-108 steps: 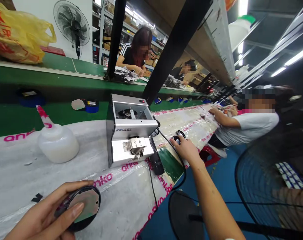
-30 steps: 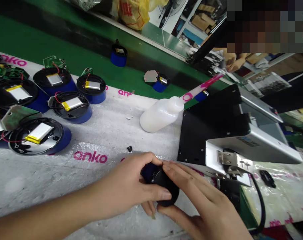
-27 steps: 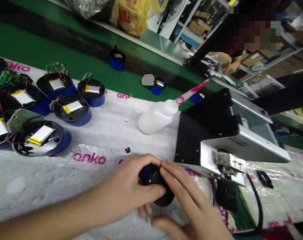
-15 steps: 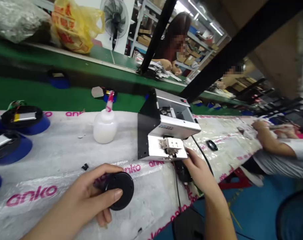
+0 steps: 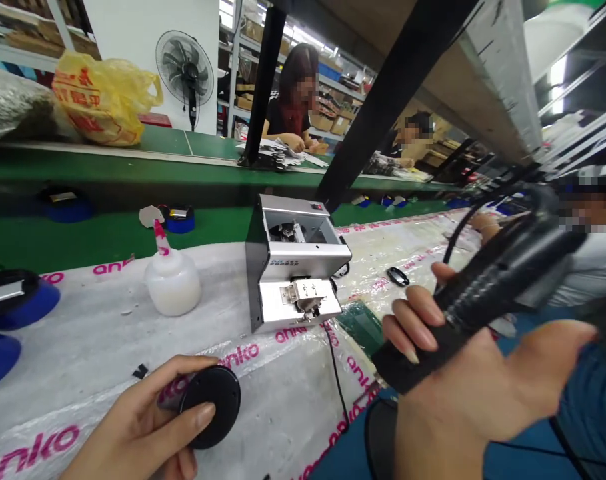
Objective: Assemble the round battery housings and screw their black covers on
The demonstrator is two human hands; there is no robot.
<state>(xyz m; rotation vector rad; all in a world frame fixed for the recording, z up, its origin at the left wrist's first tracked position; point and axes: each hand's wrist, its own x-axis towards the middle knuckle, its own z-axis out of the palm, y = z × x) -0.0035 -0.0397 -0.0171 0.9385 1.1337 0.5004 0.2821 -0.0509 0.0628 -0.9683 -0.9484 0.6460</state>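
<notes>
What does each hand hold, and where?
Left hand: a round black plastic disc, pinched at its rim. Right hand: a black corded electric screwdriver, gripped around its body.

A white wall (image 5: pixel 133 67) is standing at the far end of the room, with a pedestal fan (image 5: pixel 185 67) running or idle, hard to tell, in front of it, while metal shelving (image 5: pixel 247 60) stacked with cardboard boxes (image 5: pixel 333 123) is stretching away beside it under strip lights (image 5: pixel 303 47). A long green workbench (image 5: pixel 133 157) is running across the room on black posts (image 5: pixel 263 67), and a blue floor (image 5: pixel 343 453) is showing below the near bench edge.
</notes>
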